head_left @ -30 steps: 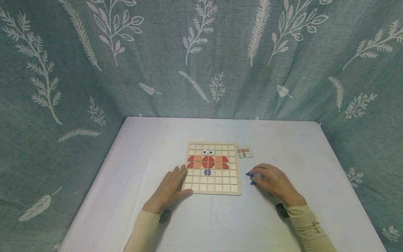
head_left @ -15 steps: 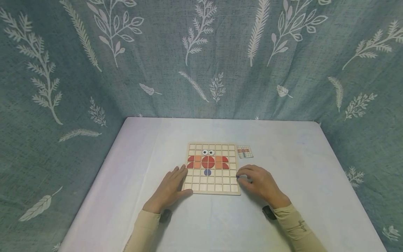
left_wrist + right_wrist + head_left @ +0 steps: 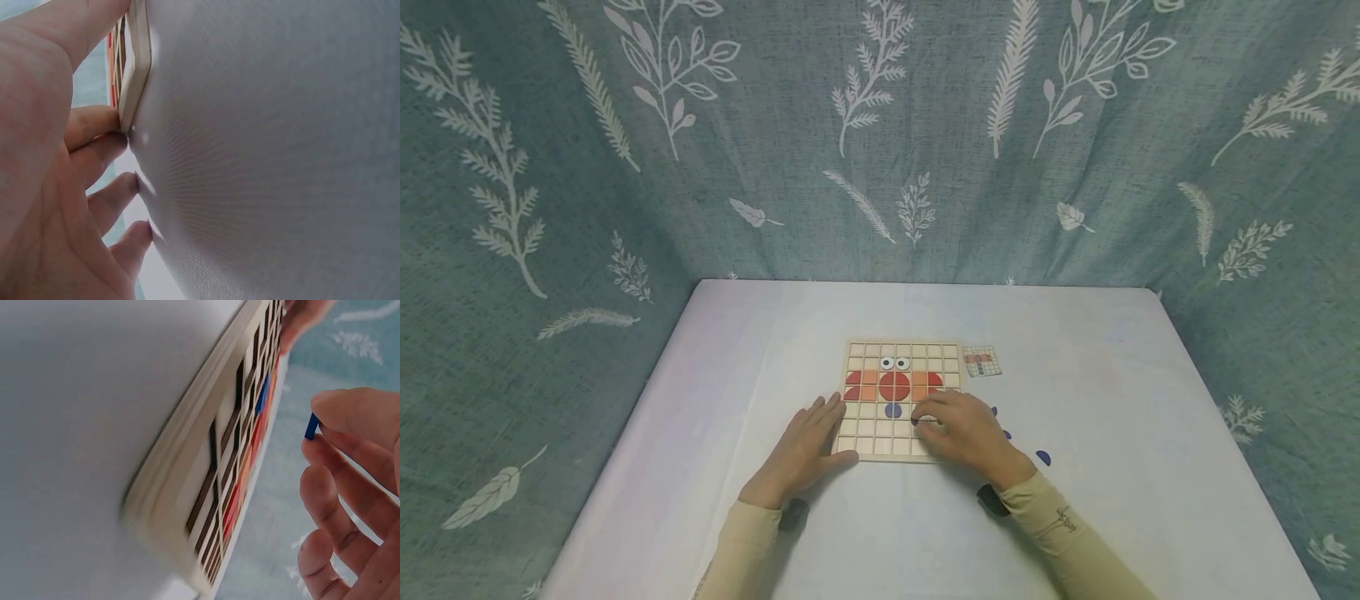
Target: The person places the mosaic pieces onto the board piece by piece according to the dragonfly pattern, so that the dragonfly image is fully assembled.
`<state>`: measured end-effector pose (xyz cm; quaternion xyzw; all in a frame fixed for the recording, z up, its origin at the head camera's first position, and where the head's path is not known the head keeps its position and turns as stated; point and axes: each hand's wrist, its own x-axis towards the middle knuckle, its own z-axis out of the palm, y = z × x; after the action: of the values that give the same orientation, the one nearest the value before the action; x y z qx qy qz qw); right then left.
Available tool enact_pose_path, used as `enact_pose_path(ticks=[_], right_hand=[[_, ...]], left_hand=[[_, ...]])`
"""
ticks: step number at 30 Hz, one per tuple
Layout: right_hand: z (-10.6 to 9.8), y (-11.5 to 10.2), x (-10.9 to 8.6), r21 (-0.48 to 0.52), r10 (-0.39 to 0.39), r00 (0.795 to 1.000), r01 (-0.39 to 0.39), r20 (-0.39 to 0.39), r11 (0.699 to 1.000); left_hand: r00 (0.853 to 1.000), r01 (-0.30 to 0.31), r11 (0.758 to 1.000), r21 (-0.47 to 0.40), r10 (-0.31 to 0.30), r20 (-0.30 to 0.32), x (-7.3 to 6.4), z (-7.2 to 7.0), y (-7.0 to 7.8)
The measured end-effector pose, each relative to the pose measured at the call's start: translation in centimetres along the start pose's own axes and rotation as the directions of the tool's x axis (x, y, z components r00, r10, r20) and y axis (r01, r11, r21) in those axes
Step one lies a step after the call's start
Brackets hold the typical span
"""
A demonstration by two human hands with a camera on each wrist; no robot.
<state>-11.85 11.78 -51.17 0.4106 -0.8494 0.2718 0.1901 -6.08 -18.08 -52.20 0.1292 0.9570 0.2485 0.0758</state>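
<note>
A pale wooden grid board (image 3: 872, 446) lies on the table. Set in it are two white eye pieces (image 3: 895, 363), a red circle (image 3: 893, 386), orange squares (image 3: 869, 385) with red rounded pieces on the outer sides, and a small blue circle (image 3: 892, 411). My left hand (image 3: 801, 450) rests at the board's left side, thumb along the near edge, fingers extended with tips on the table. Over the board's lower right part, my right hand (image 3: 966, 429) pinches a small blue tile (image 3: 311, 427) between thumb and index finger; its other fingers are loosely bent.
Beyond the right hand lie a blue half-round tile (image 3: 1043, 457) and two more blue tiles (image 3: 1007, 435), partly covered by the hand. A small pattern card (image 3: 981, 361) sits by the board's far right corner. A patterned curtain (image 3: 880, 208) surrounds the white table (image 3: 737, 333).
My right hand has picked up a blue tile from the table right of the board and carried it left over the board. The left hand has stayed in place.
</note>
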Motion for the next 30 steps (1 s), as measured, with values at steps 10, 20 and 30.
enact_pose_path(ticks=[10,20,30], right_hand=[[2.1,-1.3,2.2,-0.027,-0.038,0.996,0.041,0.076,0.999],[3.3,-2.0,3.2,-0.08,-0.097,0.981,0.111,0.168,0.991],[3.7,-2.1,3.3,-0.087,-0.094,0.978,0.112,0.188,0.99]], left_hand=[[1.0,-0.022,1.0,0.012,0.022,-0.002,-0.1,-0.1,-0.2],[1.0,-0.025,1.0,0.009,0.025,-0.004,-0.1,-0.1,-0.2],[1.0,-0.004,1.0,0.005,0.004,-0.006,0.1,0.0,-0.1]])
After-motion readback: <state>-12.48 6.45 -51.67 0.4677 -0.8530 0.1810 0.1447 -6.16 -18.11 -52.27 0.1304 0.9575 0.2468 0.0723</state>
